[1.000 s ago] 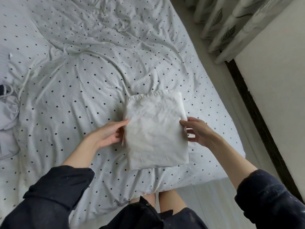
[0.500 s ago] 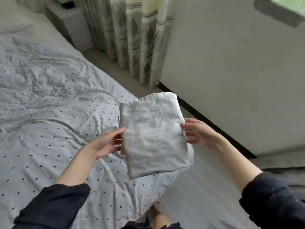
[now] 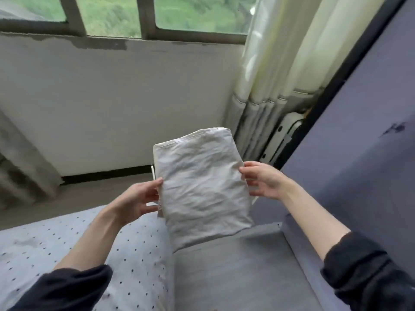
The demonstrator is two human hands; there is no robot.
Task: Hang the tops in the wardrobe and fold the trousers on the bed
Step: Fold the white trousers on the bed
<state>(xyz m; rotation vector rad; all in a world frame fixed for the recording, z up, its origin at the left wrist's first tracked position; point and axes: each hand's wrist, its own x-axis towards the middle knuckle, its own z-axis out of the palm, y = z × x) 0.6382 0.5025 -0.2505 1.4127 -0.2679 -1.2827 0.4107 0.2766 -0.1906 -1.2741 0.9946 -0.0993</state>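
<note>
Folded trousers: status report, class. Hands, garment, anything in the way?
Both hands, left and right, grip the folded white trousers. Held in air, off the bed. Nothing in the way.

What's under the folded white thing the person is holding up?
Below the folded white trousers lie the dotted bed corner and grey floor. The left hand and right hand pinch its sides; their fingers underneath are hidden by the cloth.
</note>
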